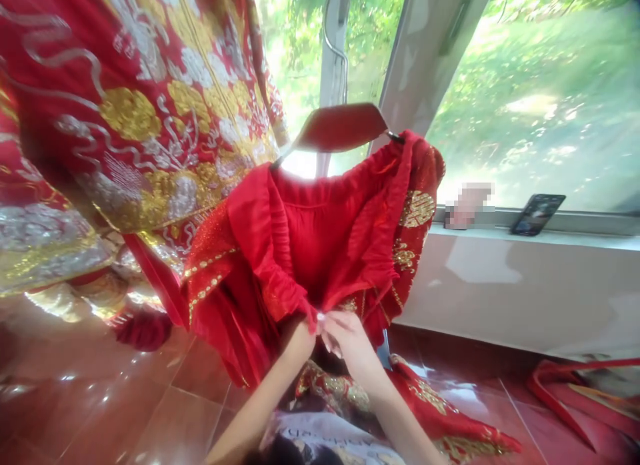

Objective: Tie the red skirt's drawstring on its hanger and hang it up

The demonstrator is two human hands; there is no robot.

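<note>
A red skirt (310,232) with a gathered waistband and gold embroidery hangs from a red hanger (343,126) with metal clips at its ends. The waistband gapes toward me, so the plain red lining shows inside. At its near edge, my left hand (305,332) and my right hand (345,330) meet, both closed on the cloth. A small pale spot lies between the fingertips; I cannot make out what it is. Most of the left fingers are hidden by the fabric and the wrist.
Large red garments (190,112) with gold and silver embroidery hang at the left. On the windowsill, a phone (537,214) leans against the window beside a blurred-out item. Red embroidered cloth (440,398) lies low near my lap. A red strappy object (565,398) is at the lower right, on the tiled floor (150,405).
</note>
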